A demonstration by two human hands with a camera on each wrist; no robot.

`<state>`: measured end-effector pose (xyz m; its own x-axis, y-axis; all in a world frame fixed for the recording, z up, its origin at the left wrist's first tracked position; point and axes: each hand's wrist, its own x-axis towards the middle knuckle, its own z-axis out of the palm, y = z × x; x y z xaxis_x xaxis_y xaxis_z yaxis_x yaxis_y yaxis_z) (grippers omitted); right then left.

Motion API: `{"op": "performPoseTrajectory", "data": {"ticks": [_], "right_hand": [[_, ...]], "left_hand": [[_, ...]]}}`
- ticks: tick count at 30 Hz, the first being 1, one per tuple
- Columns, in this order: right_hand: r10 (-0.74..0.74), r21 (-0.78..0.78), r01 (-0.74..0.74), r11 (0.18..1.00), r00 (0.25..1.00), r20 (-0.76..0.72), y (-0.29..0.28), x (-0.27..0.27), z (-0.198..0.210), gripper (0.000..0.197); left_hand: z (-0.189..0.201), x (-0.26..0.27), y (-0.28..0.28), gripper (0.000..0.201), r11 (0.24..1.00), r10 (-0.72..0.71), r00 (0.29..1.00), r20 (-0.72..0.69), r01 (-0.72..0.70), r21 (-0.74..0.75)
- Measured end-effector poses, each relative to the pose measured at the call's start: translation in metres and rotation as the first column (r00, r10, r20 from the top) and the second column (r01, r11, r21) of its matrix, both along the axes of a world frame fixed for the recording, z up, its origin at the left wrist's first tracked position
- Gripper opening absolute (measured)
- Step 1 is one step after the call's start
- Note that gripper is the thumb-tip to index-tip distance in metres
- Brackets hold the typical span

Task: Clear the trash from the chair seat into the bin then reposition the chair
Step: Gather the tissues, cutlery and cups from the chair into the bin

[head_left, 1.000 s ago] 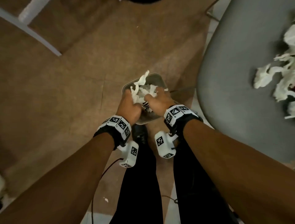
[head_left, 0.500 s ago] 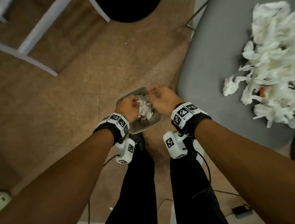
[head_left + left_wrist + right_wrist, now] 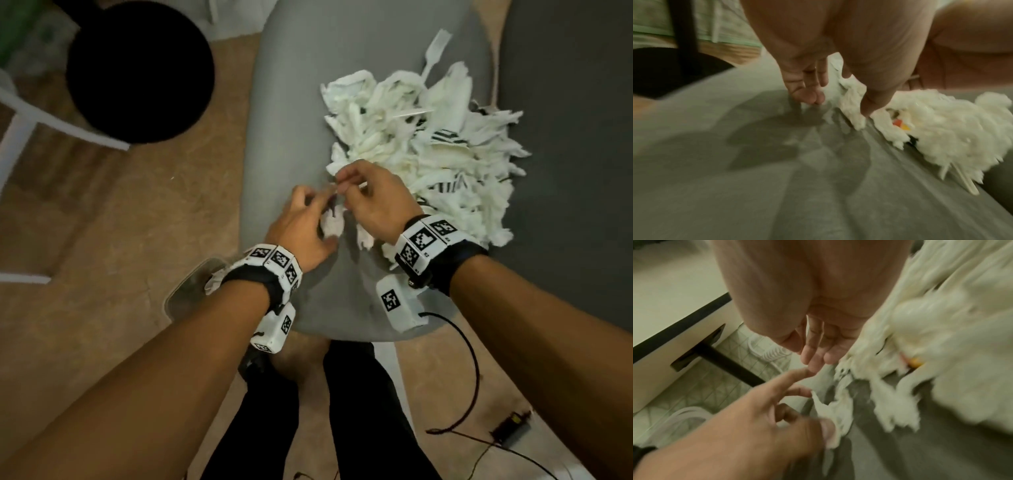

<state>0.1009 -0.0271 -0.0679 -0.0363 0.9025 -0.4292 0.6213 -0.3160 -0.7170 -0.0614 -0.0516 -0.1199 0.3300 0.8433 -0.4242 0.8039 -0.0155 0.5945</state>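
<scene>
A heap of torn white tissue trash (image 3: 428, 150) with a white plastic fork (image 3: 435, 51) lies on the grey chair seat (image 3: 291, 120). My left hand (image 3: 322, 212) pinches a loose tissue scrap (image 3: 334, 224) at the heap's near edge; the left wrist view shows thumb and fingers round the scrap (image 3: 851, 104). Just beyond it, my right hand (image 3: 342, 185) hovers over the heap's edge, and its fingers (image 3: 813, 356) look relaxed and empty in the right wrist view. The bin (image 3: 185, 291) stands on the floor left of the seat, mostly hidden under my left wrist.
A black round base (image 3: 140, 68) and white frame legs (image 3: 51, 120) stand on the brown floor to the left. A black cable and a small black device (image 3: 510, 425) lie on the floor at the lower right. My legs are below the seat's front edge.
Both hands left the bin and moved up and right onto the chair seat. My left hand has taken hold of a tissue scrap. The heap is now central in view.
</scene>
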Motion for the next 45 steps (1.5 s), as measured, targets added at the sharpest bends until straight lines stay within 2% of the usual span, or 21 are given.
{"op": "performPoseTrajectory", "data": {"ticks": [1, 2, 4, 5, 6, 8, 10, 11, 13, 15, 16, 20, 24, 28, 29, 31, 33, 35, 39, 44, 45], "right_hand": [[-0.001, 0.023, 0.001, 1.0, 1.0, 0.021, 0.002, 0.016, 0.001, 0.021], [0.016, 0.044, -0.019, 0.999, 0.998, 0.06, 0.004, 0.03, 0.003, 0.022], [0.069, 0.094, -0.09, 0.991, 0.976, 0.206, 0.009, 0.056, 0.003, 0.026], [0.088, 0.115, -0.126, 0.985, 0.954, 0.286, 0.011, 0.066, 0.004, 0.028], [0.085, 0.124, -0.137, 0.983, 0.931, 0.354, 0.013, 0.078, 0.004, 0.03], [0.054, 0.111, -0.114, 0.987, 0.895, 0.442, 0.018, 0.098, 0.005, 0.037], [0.031, 0.087, -0.082, 0.993, 0.882, 0.471, 0.023, 0.111, 0.005, 0.042], [0.032, 0.077, -0.078, 0.994, 0.882, 0.471, 0.025, 0.115, 0.006, 0.045], [0.05, 0.056, -0.085, 0.995, 0.889, 0.456, 0.027, 0.12, 0.005, 0.05], [0.061, 0.059, -0.097, 0.994, 0.896, 0.44, 0.028, 0.12, 0.003, 0.052], [0.06, 0.072, -0.101, 0.992, 0.897, 0.437, 0.03, 0.119, 0.001, 0.053], [0.077, 0.082, -0.13, 0.988, 0.879, 0.471, 0.038, 0.111, -0.009, 0.059], [0.176, 0.058, -0.245, 0.968, 0.823, 0.539, 0.049, 0.099, -0.012, 0.072], [0.33, 0.046, -0.422, 0.905, 0.767, 0.55, 0.06, 0.075, -0.015, 0.078], [0.349, 0.034, -0.436, 0.899, 0.762, 0.546, 0.064, 0.068, -0.016, 0.077], [0.39, -0.01, -0.464, 0.886, 0.734, 0.556, 0.072, 0.056, -0.018, 0.077], [0.436, -0.061, -0.496, 0.866, 0.692, 0.575, 0.076, 0.045, -0.019, 0.077], [0.469, -0.1, -0.513, 0.853, 0.666, 0.581, 0.078, 0.037, -0.022, 0.074], [0.509, -0.196, -0.512, 0.836, 0.593, 0.624, 0.078, 0.033, -0.036, 0.056], [0.513, -0.165, -0.571, 0.804, 0.527, 0.677, 0.084, 0.032, -0.037, 0.031], [0.504, -0.154, -0.569, 0.808, 0.533, 0.68, 0.085, 0.031, -0.034, 0.029]], "left_hand": [[-0.004, 0.014, 0.002, 0.071, 0.998, -0.071, 0.997, -0.008, 0.071, 0.002], [-0.006, 0.025, 0.004, 0.059, 0.993, -0.119, 0.993, -0.015, 0.119, 0.003], [-0.006, 0.043, 0.012, 0.026, 0.991, -0.121, 0.992, -0.032, 0.123, 0.05], [-0.004, 0.048, 0.015, 0.019, 0.992, -0.079, 0.996, -0.037, 0.082, 0.099], [0.0, 0.057, 0.019, 0.018, 0.986, -0.038, 0.999, -0.035, 0.043, 0.163], [0.007, 0.072, 0.029, 0.039, 0.97, 0.008, 1.0, -0.024, -0.002, 0.244], [0.007, 0.085, 0.04, 0.067, 0.98, -0.011, 0.999, -0.051, 0.021, 0.199], [0.006, 0.089, 0.045, 0.071, 0.989, -0.035, 0.995, -0.088, 0.048, 0.141], [-0.001, 0.092, 0.053, 0.054, 0.995, -0.051, 0.989, -0.135, 0.062, 0.075], [-0.003, 0.087, 0.058, 0.029, 0.995, 0.047, 0.995, -0.094, -0.038, 0.096], [-0.002, 0.084, 0.058, 0.025, 0.99, 0.099, 0.993, -0.057, -0.092, 0.11], [0.004, 0.068, 0.049, 0.024, 0.966, 0.164, 0.986, 0.009, -0.162, 0.203], [0.011, 0.055, 0.046, 0.03, 0.939, 0.278, 0.959, 0.053, -0.283, 0.194], [0.016, 0.044, 0.044, 0.012, 0.922, 0.341, 0.931, 0.127, -0.358, 0.146], [0.018, 0.041, 0.042, 0.01, 0.915, 0.364, 0.918, 0.154, -0.384, 0.125], [0.02, 0.036, 0.036, 0.023, 0.903, 0.396, 0.894, 0.21, -0.421, 0.089], [0.02, 0.03, 0.029, 0.031, 0.9, 0.398, 0.894, 0.207, -0.424, 0.104], [0.015, 0.023, 0.024, 0.029, 0.893, 0.405, 0.895, 0.188, -0.431, 0.129], [0.004, 0.011, 0.015, 0.024, 0.872, 0.46, 0.87, 0.177, -0.48, 0.097], [0.003, 0.006, 0.008, 0.028, 0.869, 0.477, 0.86, 0.18, -0.493, 0.05], [0.003, 0.005, 0.008, 0.029, 0.864, 0.486, 0.855, 0.18, -0.501, 0.046]]}}
